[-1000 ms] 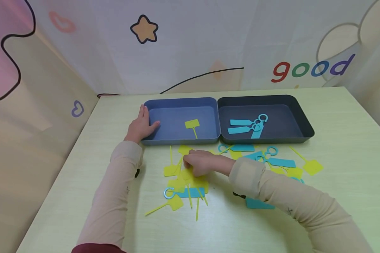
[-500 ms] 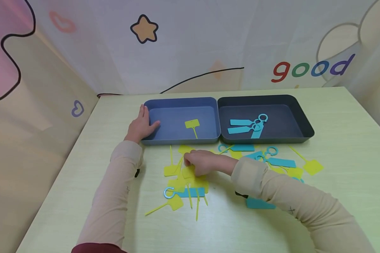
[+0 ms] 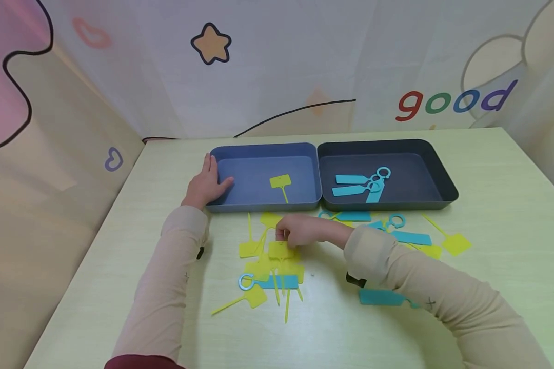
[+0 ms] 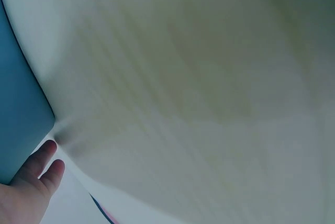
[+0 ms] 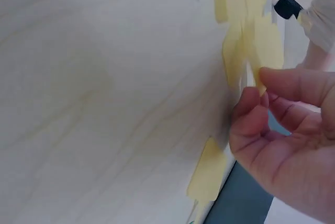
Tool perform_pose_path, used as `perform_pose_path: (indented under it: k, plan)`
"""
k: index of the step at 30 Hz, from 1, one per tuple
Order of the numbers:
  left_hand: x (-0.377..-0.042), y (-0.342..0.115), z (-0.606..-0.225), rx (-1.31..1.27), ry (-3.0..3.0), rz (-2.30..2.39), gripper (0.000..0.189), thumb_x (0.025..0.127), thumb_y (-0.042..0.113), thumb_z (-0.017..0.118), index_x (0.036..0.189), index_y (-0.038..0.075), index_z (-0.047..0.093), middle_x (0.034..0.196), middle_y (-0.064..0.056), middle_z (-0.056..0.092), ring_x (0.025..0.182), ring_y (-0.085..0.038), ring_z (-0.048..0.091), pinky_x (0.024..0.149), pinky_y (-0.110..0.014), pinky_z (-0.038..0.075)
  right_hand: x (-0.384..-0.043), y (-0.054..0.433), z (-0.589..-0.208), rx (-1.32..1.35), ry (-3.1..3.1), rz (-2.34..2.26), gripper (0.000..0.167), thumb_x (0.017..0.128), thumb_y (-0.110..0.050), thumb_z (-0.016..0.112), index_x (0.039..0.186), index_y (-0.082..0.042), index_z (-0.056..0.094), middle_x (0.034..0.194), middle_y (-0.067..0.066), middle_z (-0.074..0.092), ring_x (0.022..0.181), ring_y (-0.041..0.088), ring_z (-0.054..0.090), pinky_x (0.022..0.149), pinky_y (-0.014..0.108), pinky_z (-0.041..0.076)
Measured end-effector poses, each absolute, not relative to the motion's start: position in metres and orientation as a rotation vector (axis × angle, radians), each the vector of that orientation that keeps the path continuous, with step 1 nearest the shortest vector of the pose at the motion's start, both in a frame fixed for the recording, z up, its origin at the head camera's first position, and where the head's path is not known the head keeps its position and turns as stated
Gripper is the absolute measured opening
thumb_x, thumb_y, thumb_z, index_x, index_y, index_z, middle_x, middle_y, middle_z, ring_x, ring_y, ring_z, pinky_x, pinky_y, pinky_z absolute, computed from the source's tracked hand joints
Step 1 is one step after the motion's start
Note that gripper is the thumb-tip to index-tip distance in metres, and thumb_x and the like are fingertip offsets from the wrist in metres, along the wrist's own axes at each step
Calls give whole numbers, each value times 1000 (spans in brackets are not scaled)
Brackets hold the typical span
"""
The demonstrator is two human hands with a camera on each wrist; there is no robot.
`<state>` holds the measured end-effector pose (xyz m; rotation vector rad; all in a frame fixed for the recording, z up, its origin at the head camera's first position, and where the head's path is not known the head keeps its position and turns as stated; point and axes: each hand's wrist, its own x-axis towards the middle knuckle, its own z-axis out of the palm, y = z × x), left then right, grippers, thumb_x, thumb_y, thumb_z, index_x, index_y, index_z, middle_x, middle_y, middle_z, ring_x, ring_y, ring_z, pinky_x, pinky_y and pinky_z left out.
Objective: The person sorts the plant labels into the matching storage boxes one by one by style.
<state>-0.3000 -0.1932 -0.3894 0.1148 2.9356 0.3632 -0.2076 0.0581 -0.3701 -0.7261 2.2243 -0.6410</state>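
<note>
My right hand (image 3: 304, 230) pinches the top edge of a yellow plant label (image 3: 281, 250), thumb against fingertips. Its stem points toward me, over a heap of other yellow labels (image 3: 257, 269). In the right wrist view the thumb and curled fingers meet at the yellow plate (image 5: 267, 51). At the left end of the blue tray (image 3: 263, 206), my left hand (image 3: 204, 185) rests with straight fingers along the outside and the thumb reaching over the rim. One yellow label (image 3: 280, 180) lies inside this tray. The left wrist view shows two fingertips (image 4: 44, 153) beside the tray's corner.
A dark tray (image 3: 420, 179) adjoins the blue one and holds several light-blue ring tags (image 3: 348, 190). More ring tags (image 3: 411, 237) and yellow labels (image 3: 456, 244) are scattered in front, partly under my right sleeve (image 3: 374, 256). A printed curtain (image 3: 277, 66) stands behind the table.
My right hand has shifted slightly right and lifted a little, and a yellow label's plate now shows upright below its fingertips. The left hand and both trays have stayed put.
</note>
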Motion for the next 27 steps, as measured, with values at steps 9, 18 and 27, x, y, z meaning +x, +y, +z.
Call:
perform_pose_path:
  k: [9,18,27]
  plan:
    - [-300,-194,-391,104,2922,367,85,89,51,35,140,-2,-8,148,-15,-14,114,-39,44,90,-46,39,-220,67,-371,-591,2028,-937,20,75,7,46,89,-1,57,63,1,43,51,14,35,51,23,32]
    - [-300,-195,-390,102,2925,364,85,89,51,35,140,-2,-8,148,-15,-14,115,-39,43,90,-46,39,-246,76,-351,-438,1939,-1252,16,85,0,47,99,2,55,79,5,52,65,19,44,62,27,39]
    - [-301,-194,-390,100,2923,369,85,89,51,36,140,-1,-8,148,-15,-13,116,-39,43,91,-46,39,-271,74,-343,-89,2025,-1688,29,86,-1,50,114,6,51,92,8,53,76,22,50,76,32,45]
